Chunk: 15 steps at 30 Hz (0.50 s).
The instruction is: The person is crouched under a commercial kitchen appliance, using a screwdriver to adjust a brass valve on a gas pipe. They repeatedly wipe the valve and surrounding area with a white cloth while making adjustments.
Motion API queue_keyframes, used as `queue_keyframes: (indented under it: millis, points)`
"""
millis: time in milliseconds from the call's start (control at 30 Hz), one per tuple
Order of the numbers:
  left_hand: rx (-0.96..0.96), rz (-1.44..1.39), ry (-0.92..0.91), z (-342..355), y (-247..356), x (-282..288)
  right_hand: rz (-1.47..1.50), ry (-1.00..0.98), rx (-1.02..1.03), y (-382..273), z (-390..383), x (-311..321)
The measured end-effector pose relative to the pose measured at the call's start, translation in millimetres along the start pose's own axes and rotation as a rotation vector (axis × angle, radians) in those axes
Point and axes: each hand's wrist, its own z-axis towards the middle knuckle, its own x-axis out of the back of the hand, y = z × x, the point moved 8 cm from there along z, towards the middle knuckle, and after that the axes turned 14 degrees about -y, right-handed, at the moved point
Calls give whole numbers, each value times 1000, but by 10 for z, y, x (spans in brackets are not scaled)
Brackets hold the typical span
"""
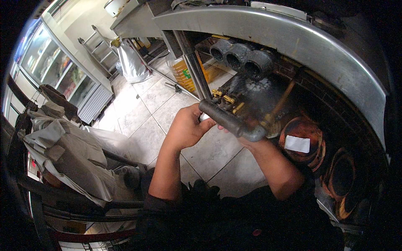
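In the head view, a dark pipe [222, 117] with a grey elbow runs across the front of a steel counter's underside, with yellow valve handles [222, 96] behind it. My left hand [194, 127] is closed at the pipe's left end, on a small white object [204, 116] partly hidden by fingers and pipe. My right hand [245, 136] reaches under the pipe near the elbow; a few fingertips show below it, and what they hold is hidden. Beyond the valves sit three dark cylinders [256, 66].
A steel counter rim [335, 54] arches overhead. Stained round wooden boards [301, 129] lean at the right. A yellow oil container [182, 71], silver sack [132, 62], ladder [98, 50] and glass-door fridge [58, 71] stand beyond. Grey cloths [71, 150] on a rack are left. Tiled floor [146, 129] lies below.
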Motion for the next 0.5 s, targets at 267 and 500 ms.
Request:
queue_keyframes:
  millis: [267, 500]
  points:
    - [125, 234, -40, -56, 131, 67, 344, 175, 196, 135, 35, 31]
    - [115, 3, -118, -155, -50, 182, 426, 236, 119, 330, 49, 95]
